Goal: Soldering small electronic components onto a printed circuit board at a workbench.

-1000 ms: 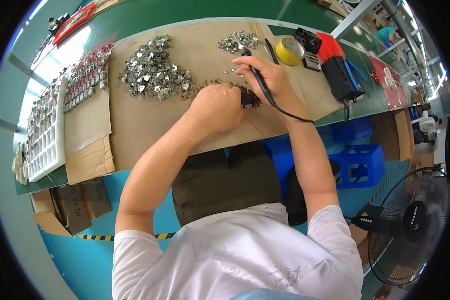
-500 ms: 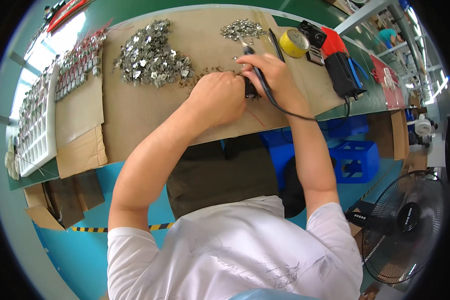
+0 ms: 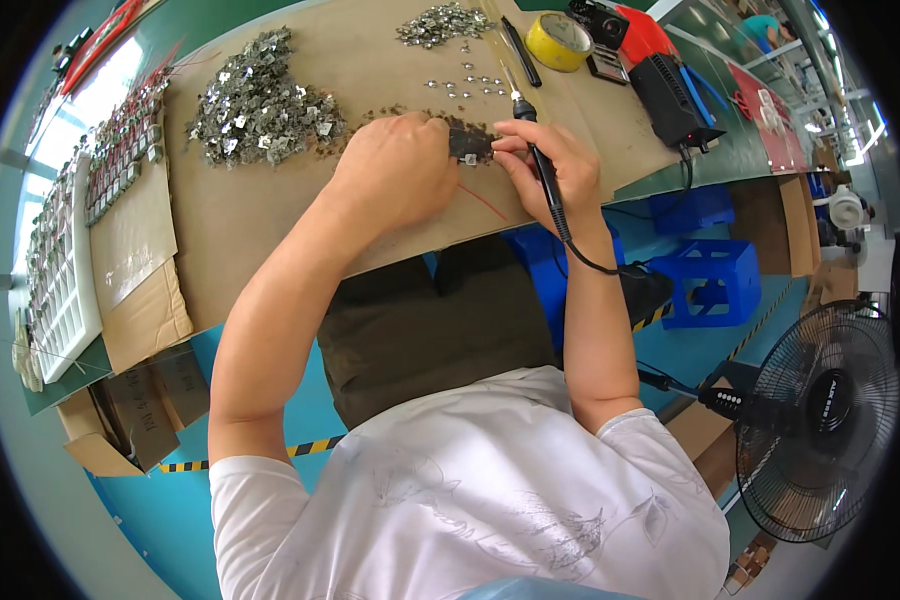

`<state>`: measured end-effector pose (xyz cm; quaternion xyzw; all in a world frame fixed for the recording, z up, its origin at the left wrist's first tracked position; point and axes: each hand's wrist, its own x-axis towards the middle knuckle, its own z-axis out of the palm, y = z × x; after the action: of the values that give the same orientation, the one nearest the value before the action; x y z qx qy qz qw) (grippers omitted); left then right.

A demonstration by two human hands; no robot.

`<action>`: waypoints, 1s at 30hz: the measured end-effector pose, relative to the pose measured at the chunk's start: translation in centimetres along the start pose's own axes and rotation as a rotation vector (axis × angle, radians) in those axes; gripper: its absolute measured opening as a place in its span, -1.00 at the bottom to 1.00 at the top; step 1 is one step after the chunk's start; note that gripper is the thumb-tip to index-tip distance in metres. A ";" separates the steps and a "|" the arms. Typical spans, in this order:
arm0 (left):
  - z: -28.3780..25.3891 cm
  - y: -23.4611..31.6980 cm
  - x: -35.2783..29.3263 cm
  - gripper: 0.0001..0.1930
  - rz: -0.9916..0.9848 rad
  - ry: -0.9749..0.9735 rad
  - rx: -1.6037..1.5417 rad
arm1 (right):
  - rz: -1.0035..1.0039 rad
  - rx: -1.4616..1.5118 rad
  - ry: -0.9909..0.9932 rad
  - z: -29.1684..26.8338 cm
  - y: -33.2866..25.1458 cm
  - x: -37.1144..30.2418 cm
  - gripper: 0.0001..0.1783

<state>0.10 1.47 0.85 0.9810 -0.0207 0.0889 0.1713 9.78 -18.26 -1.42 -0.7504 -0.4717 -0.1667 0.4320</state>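
Note:
My right hand [image 3: 558, 172] grips a black soldering iron [image 3: 543, 168] like a pen, its metal tip pointing away from me. Thumb and fingertips of that hand come together beside a small dark block [image 3: 470, 143] on the table. A little silver piece [image 3: 471, 160] lies at the block's near edge. My left hand [image 3: 398, 170] is closed in a fist against the block's left side, and whatever its fingers hold is hidden. From under this hand a thin red wire [image 3: 485, 201] runs out toward the right. Several small silver parts [image 3: 467, 87] lie spread beyond the block.
A large heap of metal tabs [image 3: 262, 105] lies to the left, a smaller silver heap [image 3: 444, 25] at the back. Yellow tape [image 3: 558, 42] and a black power box [image 3: 672, 100] stand at the right. A white tray [image 3: 82, 285] of wired parts is far left; a fan [image 3: 820, 415] stands right.
My right hand has drawn back toward me with the soldering iron, uncovering the dark block and the spread silver parts. My left hand stays closed by the block. The whole view has shifted slightly.

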 end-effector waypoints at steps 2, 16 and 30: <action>0.0 0.1 0.0 -0.73 0.008 0.013 -0.002 | 0.003 0.008 -0.007 -0.1 -0.1 -0.1 -0.61; -0.1 0.1 -0.3 -0.73 -0.002 0.004 -0.018 | 0.049 0.083 -0.038 0.1 0.0 -0.4 -0.59; -1.5 -2.4 -0.2 -0.80 -0.264 0.080 0.093 | -0.010 0.109 -0.064 0.1 0.0 -0.2 -0.60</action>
<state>-0.22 4.21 1.42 0.9777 0.1194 0.1052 0.1367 9.67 -18.32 -1.64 -0.7283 -0.4976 -0.1188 0.4560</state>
